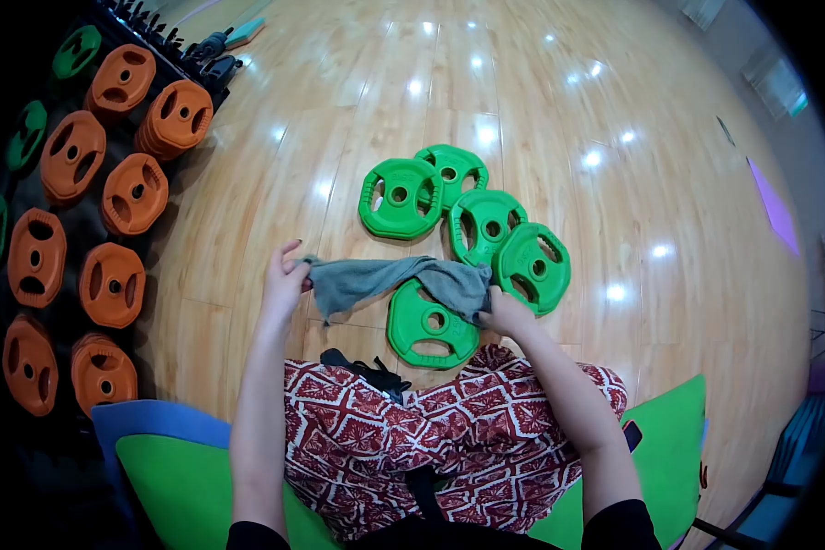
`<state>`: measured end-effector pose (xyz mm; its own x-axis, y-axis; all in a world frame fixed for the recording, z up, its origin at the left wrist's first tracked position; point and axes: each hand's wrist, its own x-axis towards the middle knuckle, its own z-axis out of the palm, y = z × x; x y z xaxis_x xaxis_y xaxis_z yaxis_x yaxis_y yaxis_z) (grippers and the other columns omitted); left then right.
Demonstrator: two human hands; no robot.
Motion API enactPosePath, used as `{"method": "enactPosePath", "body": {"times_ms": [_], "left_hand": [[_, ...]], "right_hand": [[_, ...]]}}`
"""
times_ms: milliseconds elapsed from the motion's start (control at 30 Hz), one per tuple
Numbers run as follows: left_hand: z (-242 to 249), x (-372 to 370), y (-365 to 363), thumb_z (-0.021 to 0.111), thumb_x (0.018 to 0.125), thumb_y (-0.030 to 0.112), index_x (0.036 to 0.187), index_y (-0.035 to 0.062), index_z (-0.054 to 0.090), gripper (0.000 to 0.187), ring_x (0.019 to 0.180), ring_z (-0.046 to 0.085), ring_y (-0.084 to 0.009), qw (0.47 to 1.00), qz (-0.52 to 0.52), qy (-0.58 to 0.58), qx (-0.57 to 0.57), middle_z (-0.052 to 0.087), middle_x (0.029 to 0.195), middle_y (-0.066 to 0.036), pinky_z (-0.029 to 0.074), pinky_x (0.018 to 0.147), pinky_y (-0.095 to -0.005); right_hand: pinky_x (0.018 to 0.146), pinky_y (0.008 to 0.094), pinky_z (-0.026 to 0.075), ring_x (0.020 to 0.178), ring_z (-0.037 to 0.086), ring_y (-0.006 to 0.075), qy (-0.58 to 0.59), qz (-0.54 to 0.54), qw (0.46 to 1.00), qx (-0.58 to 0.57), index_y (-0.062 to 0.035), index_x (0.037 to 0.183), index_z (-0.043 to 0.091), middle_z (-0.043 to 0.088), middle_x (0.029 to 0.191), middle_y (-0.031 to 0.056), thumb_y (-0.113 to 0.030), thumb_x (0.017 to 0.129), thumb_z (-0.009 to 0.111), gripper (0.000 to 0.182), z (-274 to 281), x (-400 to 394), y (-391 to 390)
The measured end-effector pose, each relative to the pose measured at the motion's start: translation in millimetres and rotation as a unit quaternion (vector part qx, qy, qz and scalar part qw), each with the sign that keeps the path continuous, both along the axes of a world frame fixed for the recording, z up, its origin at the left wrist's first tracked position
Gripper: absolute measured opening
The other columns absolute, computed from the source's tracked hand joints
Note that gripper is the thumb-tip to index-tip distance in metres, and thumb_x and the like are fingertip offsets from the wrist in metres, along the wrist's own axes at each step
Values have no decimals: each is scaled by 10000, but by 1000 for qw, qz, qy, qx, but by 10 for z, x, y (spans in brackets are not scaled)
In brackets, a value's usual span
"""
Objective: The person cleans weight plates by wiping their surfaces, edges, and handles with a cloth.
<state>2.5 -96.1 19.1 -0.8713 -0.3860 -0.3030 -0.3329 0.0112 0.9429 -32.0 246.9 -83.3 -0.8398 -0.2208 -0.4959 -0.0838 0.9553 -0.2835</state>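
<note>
So we're sitting on a green mat (655, 458) with our legs folded, and we've got a grey cloth (362, 278) stretched out in front of us, above our lap. Our left hand (287, 280) pinches one end, index finger sticking up and away from it, while our right hand (504, 313) is closed around the bunched other end. We reckon the grip at both ends is what stops the thing dropping into a heap; one corner dangles on the left anyway. The right half crosses in front of the near plate (418, 323), hiding its top edge, though from above we can't tell if it's touching. Five green plates lie flat on the floor (257, 183), some overlapping, all within easy reach, which is probably why they're grouped there. The right plate (521, 263) sits just beside our right hand; contact's hard to judge. Over on our left, orange plates (37, 258) line up in columns with their faces out, looks like storage to us, likely so the grip slots are easy to grab. No idea what the black thing (367, 370) by our lap is, sorry.
</note>
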Motion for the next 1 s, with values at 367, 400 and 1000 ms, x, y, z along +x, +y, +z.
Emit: {"method": "enactPosePath", "body": {"times_ms": [367,400,1000], "left_hand": [[-295,-296,156,448,749,-58,1242,8,436,497,947,519,-122,985,5,167,-34,510,1172,-81,432,713,-203],[-196,-275,242,452,735,-66,1237,0,439,506,971,513,-126,981,-12,188,-41,496,1200,-78,429,723,-208],[-693,93,897,593,702,163,1117,58,530,433,908,566,-296,777,-508,-23,-371,576,999,-160,455,794,-371]], "right_hand": [[614,407,461,723,586,334,164,-122,961,-185,-13,842,510,586,782,187,-205,764,591,223,589,-112,-265],[608,388,460,708,583,321,205,-133,924,-292,-6,861,505,579,774,180,-162,765,589,201,661,-79,-302],[870,370,413,1009,522,324,52,-1,963,-263,-23,1201,422,520,1111,215,-168,699,640,566,5,80,-391]]}}
